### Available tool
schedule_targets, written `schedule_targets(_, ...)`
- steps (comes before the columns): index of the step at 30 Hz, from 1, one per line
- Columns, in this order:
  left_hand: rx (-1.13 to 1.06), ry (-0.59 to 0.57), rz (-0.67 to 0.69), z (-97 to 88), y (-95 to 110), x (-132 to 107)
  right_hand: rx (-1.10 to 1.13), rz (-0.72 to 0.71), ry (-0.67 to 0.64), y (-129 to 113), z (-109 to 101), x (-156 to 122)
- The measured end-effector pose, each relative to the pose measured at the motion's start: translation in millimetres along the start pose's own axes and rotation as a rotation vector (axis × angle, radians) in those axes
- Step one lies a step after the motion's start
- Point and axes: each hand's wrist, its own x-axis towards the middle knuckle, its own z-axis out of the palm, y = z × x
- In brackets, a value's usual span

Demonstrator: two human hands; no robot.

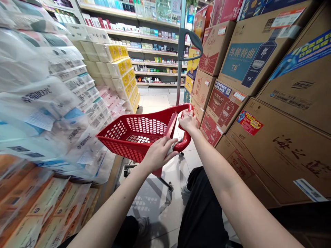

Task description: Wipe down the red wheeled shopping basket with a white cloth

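Observation:
A red shopping cart [144,119] with a perforated plastic basket stands in front of me, turned sideways in the aisle. Between my left hand [160,151] and the cart's curved handle is a crumpled greyish-white cloth [173,146], mostly covered by the fingers. That hand rests over the near side of the handle, its thumb stretched along below the cloth. My right hand [188,121] is wrapped round the far side of the red handle [186,139]. Nothing shows inside the basket. Casters on metal legs stand on the tiles.
Wrapped tissue packs [51,93] are piled along the left. Stacked cardboard cartons [284,144] line the right side. A grey pole with a looped handle [190,44] rises behind the cart. Shelves of small boxed goods [155,51] stand at the back.

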Motion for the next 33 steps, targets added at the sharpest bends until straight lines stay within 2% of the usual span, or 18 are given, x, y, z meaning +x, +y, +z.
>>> schedule_targets(2,0.016,0.011,0.026,6.8,-2.3,4.4,0.004,-0.005,0.005,3.4,0.4,1.8)
schedule_targets(5,-0.031,0.044,0.028,14.4,-17.2,-3.8,0.009,-0.01,0.013,8.6,0.0,4.0)
schedule_targets(11,-0.094,0.2,-0.201,23.4,-75.6,-39.0,-0.018,0.005,0.001,14.3,-4.0,2.0)
schedule_targets(13,-0.07,0.198,-0.254,28.0,-85.2,-42.1,-0.027,0.019,0.001,14.6,-4.2,1.7)
schedule_targets(16,-0.033,0.217,-0.302,35.4,-76.6,-36.6,-0.059,0.044,0.012,14.5,-2.7,4.3)
schedule_targets(19,-0.011,0.268,-0.298,40.0,-47.3,-27.1,-0.093,0.059,0.002,14.8,-1.4,9.0)
schedule_targets(23,-0.007,0.258,-0.188,40.5,-3.0,-13.9,-0.104,0.052,-0.024,15.6,-1.1,13.5)
schedule_targets(26,-0.016,0.238,-0.057,40.6,16.6,-5.3,-0.105,0.043,-0.02,16.5,-0.6,15.6)
schedule_targets(29,-0.057,0.227,0.0,41.7,15.2,-2.9,-0.104,0.027,-0.008,18.2,-0.2,17.2)
schedule_targets(33,-0.104,0.239,-0.062,45.8,-17.9,-15.5,-0.09,0.029,-0.015,20.3,-2.3,16.8)
